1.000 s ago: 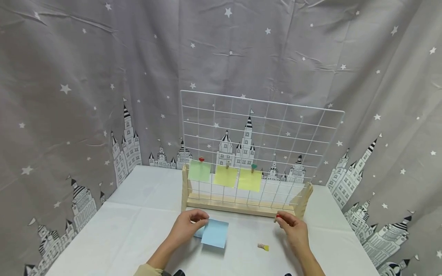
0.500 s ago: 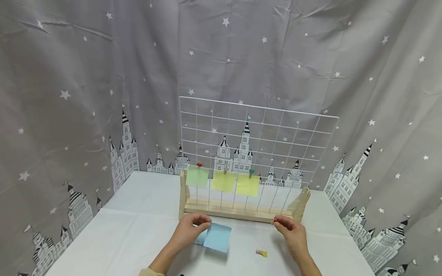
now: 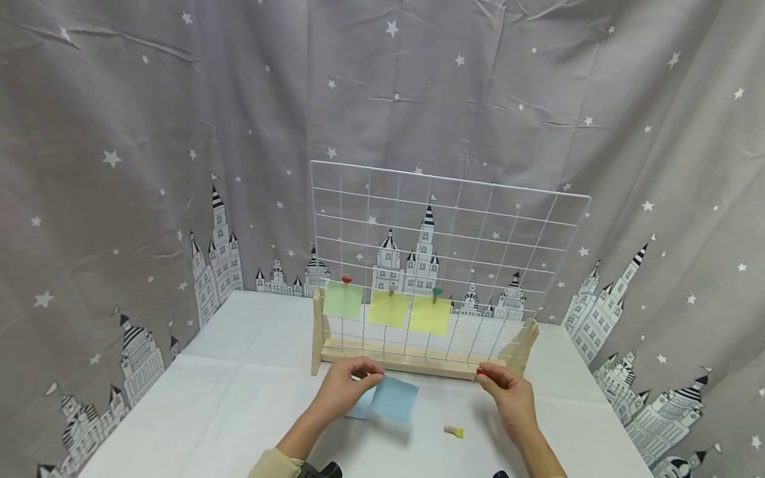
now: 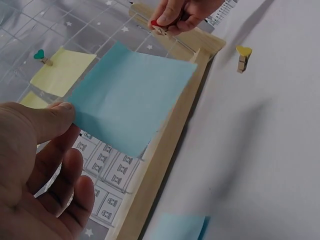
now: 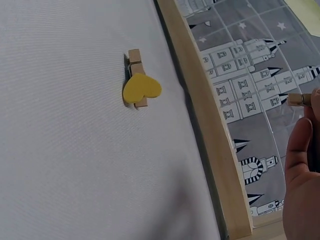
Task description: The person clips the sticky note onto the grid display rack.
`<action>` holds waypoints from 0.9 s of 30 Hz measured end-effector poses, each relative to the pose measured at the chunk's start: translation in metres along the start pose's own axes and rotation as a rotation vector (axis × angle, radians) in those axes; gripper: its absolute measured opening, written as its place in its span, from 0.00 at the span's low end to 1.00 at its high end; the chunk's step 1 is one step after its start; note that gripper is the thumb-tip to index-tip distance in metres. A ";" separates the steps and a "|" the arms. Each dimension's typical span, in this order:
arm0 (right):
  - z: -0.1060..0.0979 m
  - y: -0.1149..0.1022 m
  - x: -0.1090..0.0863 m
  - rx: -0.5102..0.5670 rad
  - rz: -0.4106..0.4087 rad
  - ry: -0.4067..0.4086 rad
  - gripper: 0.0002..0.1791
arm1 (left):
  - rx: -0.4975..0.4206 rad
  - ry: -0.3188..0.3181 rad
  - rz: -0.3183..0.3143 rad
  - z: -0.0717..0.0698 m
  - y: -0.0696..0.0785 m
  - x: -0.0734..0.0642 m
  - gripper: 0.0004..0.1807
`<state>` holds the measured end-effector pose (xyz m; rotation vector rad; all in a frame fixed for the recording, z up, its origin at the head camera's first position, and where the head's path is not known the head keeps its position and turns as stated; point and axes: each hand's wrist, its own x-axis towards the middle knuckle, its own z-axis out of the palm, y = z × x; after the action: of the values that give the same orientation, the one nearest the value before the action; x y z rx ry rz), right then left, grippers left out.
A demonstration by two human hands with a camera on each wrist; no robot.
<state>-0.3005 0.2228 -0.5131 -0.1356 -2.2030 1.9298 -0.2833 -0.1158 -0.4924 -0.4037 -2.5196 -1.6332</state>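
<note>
My left hand (image 3: pixel 345 390) pinches a blue sticky note (image 4: pixel 134 95) by one corner between thumb and index finger, held above the table. Opposite it, my right hand (image 3: pixel 508 397) pinches a small wooden clothespin (image 5: pixel 298 100) with a red top (image 3: pixel 481 372), close in front of the grid stand's base. A second blue sticky note (image 4: pixel 180 227) lies on the table below the left hand. Between the hands lies another clothespin with a yellow heart (image 5: pixel 141 88). Behind stands a white wire grid panel (image 3: pixel 457 206) in a wooden base (image 3: pixel 397 360).
Clipped low on the grid hang a green note (image 3: pixel 343 299) and two yellow notes (image 3: pixel 388 309), each under a small clothespin. A grey curtain (image 3: pixel 149 99) with stars and castles surrounds the white-covered table (image 3: pixel 221 398).
The left hand has moved to the right with the blue note lifted along, away from the note on the table. The right hand stays nearly in place; the head view shifts slightly.
</note>
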 end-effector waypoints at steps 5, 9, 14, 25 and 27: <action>-0.002 -0.006 0.000 0.009 -0.007 -0.001 0.19 | -0.009 -0.008 0.003 0.007 0.010 0.005 0.03; -0.004 -0.010 0.000 0.040 -0.041 0.010 0.18 | -0.007 -0.012 0.019 0.011 0.016 0.009 0.05; -0.006 -0.012 0.001 0.036 -0.068 0.032 0.17 | -0.033 -0.009 0.047 0.017 0.023 0.014 0.05; -0.005 -0.012 0.000 0.023 -0.091 0.069 0.13 | -0.083 0.005 0.047 0.031 0.040 0.023 0.03; -0.004 -0.013 0.000 0.022 -0.089 0.073 0.13 | -0.080 0.006 0.048 0.033 0.043 0.026 0.02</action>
<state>-0.2990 0.2253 -0.4996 -0.1010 -2.1039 1.8709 -0.2942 -0.0651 -0.4617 -0.4633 -2.4262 -1.7191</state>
